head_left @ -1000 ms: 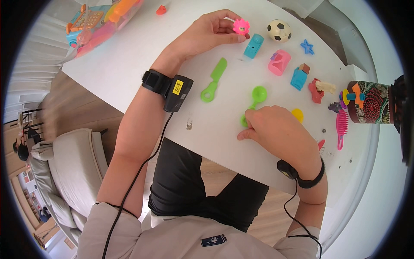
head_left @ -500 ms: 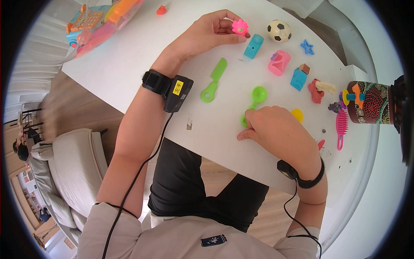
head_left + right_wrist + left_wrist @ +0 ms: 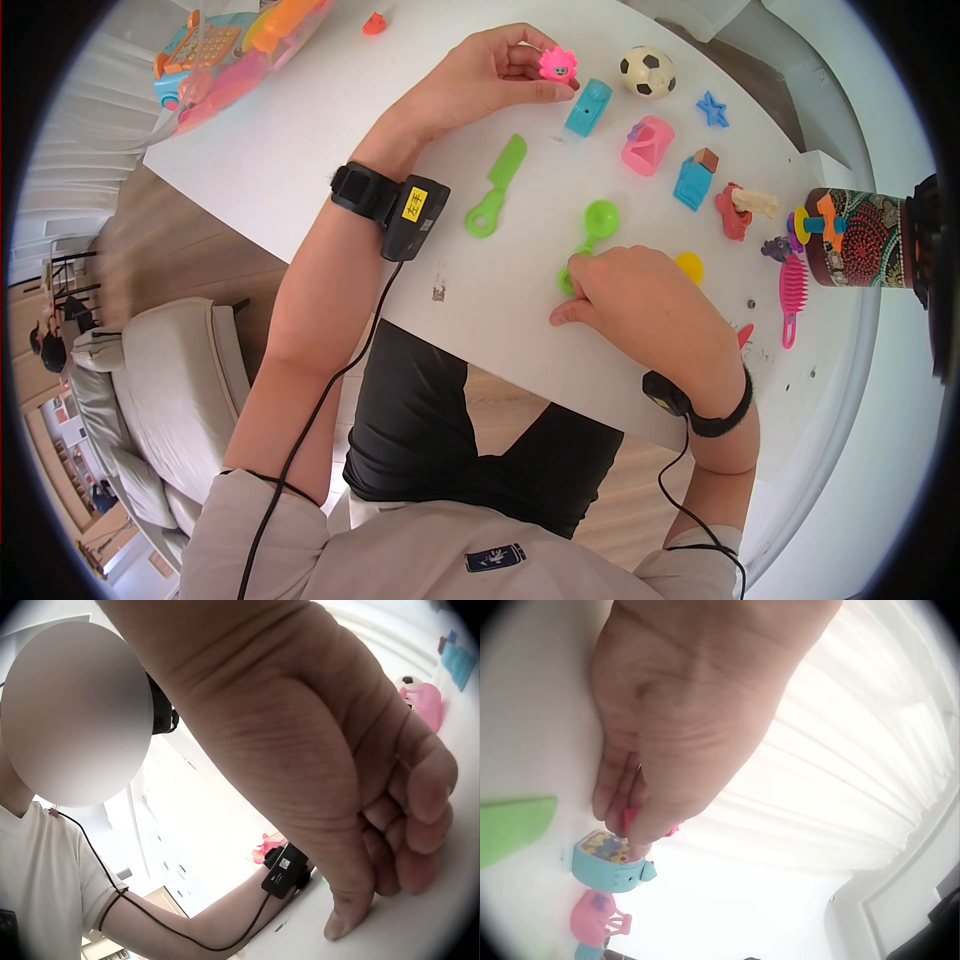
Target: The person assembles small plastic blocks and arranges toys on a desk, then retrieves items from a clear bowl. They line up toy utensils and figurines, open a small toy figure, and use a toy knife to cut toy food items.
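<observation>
In the head view my left hand point(image 3: 500, 68) pinches a small pink flower-shaped toy point(image 3: 558, 66) with a face on it, between thumb and fingertips. A teal toy point(image 3: 589, 108) stands just beside that hand; its patterned face shows in the left wrist view under the fingertips. My right hand point(image 3: 645, 295) rests on the table with fingers loosely curled, over the handle end of a green toy spoon point(image 3: 601, 218). In the right wrist view its thumb point(image 3: 350, 904) points down to the tabletop, and no spoon shows between the fingers. A green toy knife point(image 3: 499, 185) lies between the hands.
Along the far right lie a toy soccer ball point(image 3: 648, 72), a blue star point(image 3: 712, 108), a pink cup-like toy point(image 3: 648, 145), a blue toy point(image 3: 692, 183) and a pink comb point(image 3: 792, 295). A patterned cylinder point(image 3: 860, 237) stands at the table's right edge.
The pink flower toy has tilted slightly in my left fingertips, so its face now shows more plainly. My right hand and the table things stay where they were.
</observation>
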A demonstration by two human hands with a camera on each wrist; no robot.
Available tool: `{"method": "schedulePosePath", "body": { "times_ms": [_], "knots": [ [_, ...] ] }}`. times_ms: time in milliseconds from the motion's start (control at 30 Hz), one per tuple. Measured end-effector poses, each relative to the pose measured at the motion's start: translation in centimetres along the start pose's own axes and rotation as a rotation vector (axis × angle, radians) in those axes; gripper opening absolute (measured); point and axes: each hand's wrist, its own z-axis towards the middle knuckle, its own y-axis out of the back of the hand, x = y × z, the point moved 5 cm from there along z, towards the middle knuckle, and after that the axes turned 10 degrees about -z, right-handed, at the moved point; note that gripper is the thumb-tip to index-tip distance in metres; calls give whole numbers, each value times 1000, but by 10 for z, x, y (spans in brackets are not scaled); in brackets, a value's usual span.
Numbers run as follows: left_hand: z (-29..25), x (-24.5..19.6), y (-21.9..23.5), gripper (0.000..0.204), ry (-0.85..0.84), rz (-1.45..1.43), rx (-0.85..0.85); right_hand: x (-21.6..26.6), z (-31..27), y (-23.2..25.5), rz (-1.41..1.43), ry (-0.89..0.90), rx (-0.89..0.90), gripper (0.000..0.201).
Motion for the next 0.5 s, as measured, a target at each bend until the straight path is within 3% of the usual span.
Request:
{"method": "schedulePosePath", "body": {
  "times_ms": [500],
  "knots": [
    [-1,-1,0,32,7,-6,6,0,1,-1,-8,-4,6,33]
  ]
}}
